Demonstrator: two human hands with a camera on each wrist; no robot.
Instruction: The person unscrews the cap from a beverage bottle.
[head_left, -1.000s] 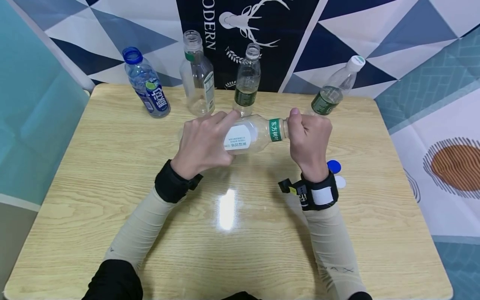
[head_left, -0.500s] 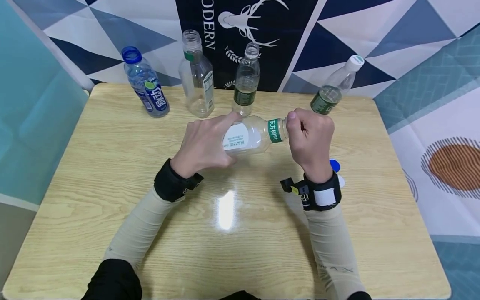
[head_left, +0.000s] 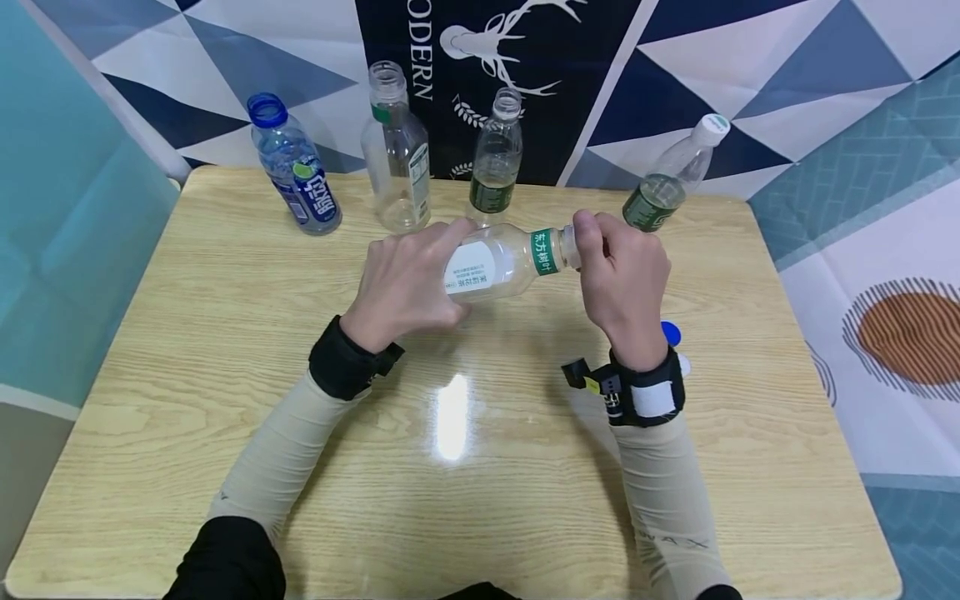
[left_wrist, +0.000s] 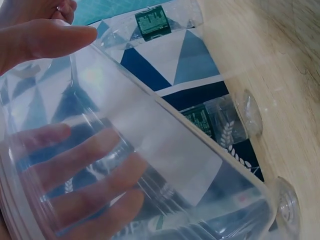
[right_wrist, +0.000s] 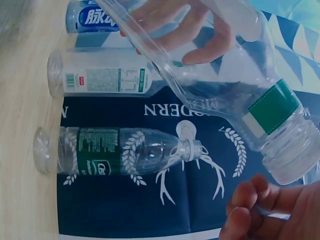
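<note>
My left hand grips the body of a clear plastic bottle with a white label and a green neck band. The bottle lies sideways above the table, its whitish mouth end pointing right. In the left wrist view the fingers show through the clear wall. At that mouth end, my right hand is curled, its thumb against the end. The right wrist view shows the bottle's mouth end just above the curled right fingers; the thumb's contact is hidden there.
Along the back edge of the table stand a blue-labelled bottle, a tall clear bottle, a smaller green-labelled bottle and a white-capped bottle. A blue cap and a white cap lie by the right wrist.
The bottle's mouth end has risen slightly in view, and more of it shows beside my right hand. That hand has turned and shifted a little right; my left hand keeps its grip.
</note>
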